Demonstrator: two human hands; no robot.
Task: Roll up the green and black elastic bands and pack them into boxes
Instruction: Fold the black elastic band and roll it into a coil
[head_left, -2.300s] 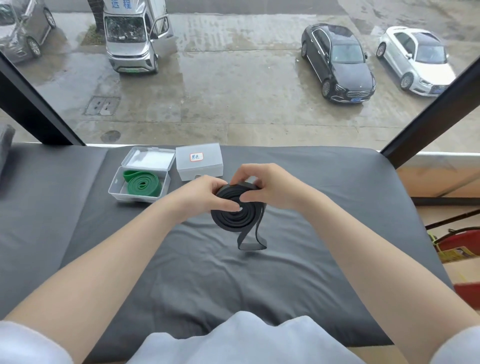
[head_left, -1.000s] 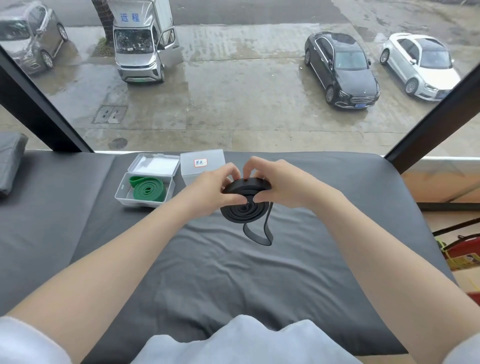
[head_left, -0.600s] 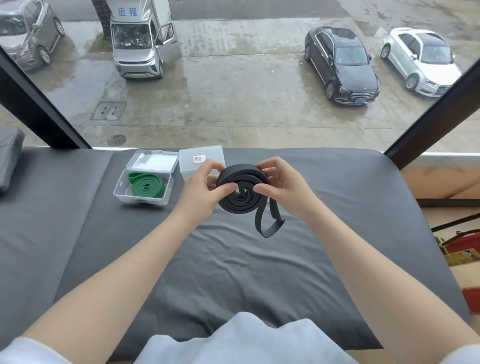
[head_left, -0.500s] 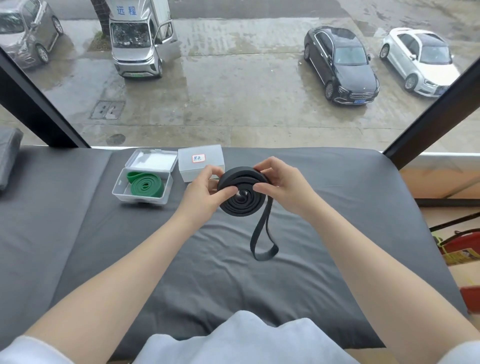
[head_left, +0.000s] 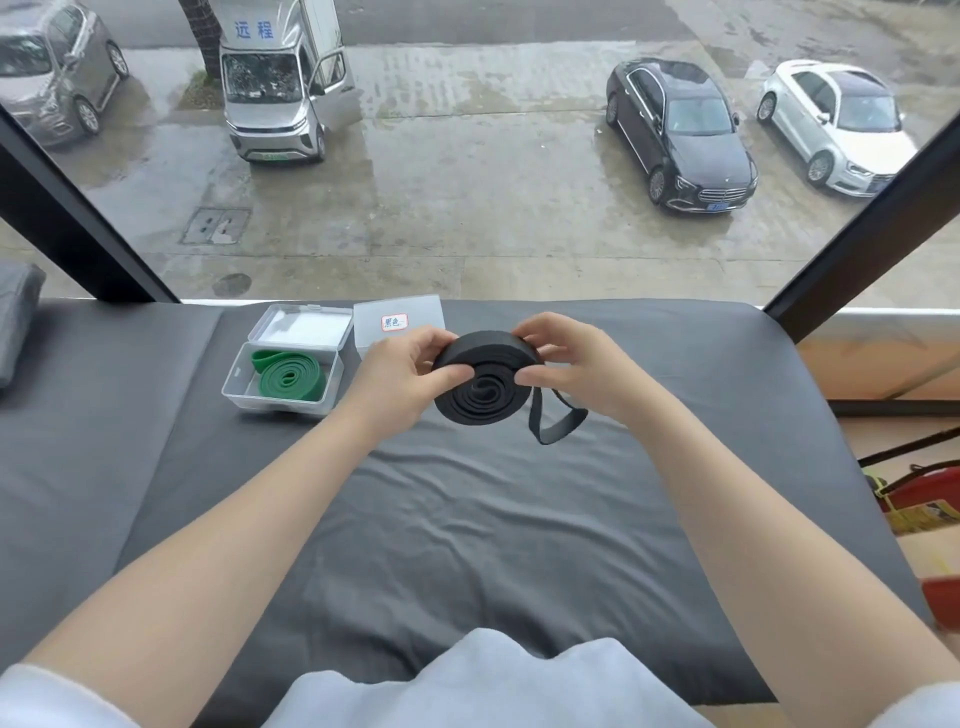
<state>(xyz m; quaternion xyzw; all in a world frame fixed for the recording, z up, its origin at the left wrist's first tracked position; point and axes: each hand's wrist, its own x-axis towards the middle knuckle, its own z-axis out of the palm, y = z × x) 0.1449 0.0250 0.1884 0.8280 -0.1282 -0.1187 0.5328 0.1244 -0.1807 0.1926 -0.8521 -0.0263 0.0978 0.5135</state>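
A black elastic band (head_left: 485, 384), rolled into a flat coil, is held above the grey-covered table. My left hand (head_left: 402, 371) pinches its left edge and my right hand (head_left: 563, 358) pinches its right edge. A short loose loop of the band hangs down on the right, under my right hand. To the left, a green band (head_left: 291, 376) lies coiled in an open clear plastic box (head_left: 234, 387). A closed clear box (head_left: 397, 322) with a red-framed label stands just behind my left hand.
The grey cloth (head_left: 467, 519) covers the table up to a window sill at the far edge. Dark window frame bars (head_left: 857, 234) slant at both sides. Red objects (head_left: 930, 493) lie beyond the table's right edge. A folded grey cloth (head_left: 18, 312) sits far left.
The hanging tail of the black band has become shorter as more of it wound onto the coil. Both hands stayed on the coil in about the same place.
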